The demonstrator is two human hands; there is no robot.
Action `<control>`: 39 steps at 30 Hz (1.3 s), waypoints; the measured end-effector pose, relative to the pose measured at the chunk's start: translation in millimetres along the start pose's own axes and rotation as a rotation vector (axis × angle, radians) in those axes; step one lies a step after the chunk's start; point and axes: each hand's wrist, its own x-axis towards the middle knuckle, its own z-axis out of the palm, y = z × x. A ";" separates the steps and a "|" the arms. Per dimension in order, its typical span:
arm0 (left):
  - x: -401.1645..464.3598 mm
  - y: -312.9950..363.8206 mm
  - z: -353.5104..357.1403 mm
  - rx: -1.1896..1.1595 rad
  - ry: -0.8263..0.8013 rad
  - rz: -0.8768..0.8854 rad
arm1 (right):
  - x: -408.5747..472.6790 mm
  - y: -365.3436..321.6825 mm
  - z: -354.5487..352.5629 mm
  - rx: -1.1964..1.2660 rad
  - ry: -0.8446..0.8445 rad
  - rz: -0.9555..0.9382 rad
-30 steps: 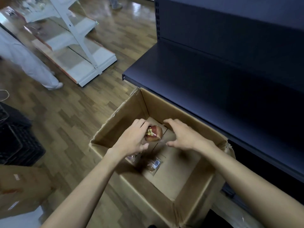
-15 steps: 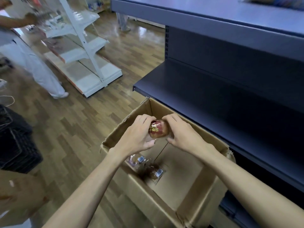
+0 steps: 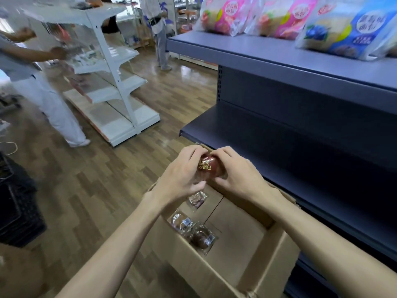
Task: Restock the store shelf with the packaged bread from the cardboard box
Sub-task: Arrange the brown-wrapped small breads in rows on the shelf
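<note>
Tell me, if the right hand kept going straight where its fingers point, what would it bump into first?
The right hand points its fingers up-left, already curled round the red bread packet. So the packet comes first, with the left hand gripping its other side. Depth is hard to judge from one view.

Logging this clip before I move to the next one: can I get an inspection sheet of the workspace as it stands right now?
Surface: dark shelf beside the box, bare where visible.
Job's things: red bread packet held above the cardboard box; three clear-wrapped bread packets lie on the box floor.
Clutter: black crate at the left edge.
Hands: left hand and right hand both grip the red packet.
Cables: thin cord on the floor, far left.
Surroundings: pink and blue bread bags on the upper shelf; white shelving unit; wood floor; other people, blurred, in the background.
</note>
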 end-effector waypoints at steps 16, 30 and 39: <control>4.3 -4.3 -53.2 0.104 0.114 -0.031 | 1.3 -25.5 -85.0 -0.165 0.243 -0.023; 136.5 141.5 -70.2 -0.020 0.219 0.244 | -60.3 44.0 -254.6 -0.271 0.487 0.070; 222.4 289.1 -19.5 -0.214 0.197 0.466 | -183.5 120.4 -360.0 -0.418 0.613 0.283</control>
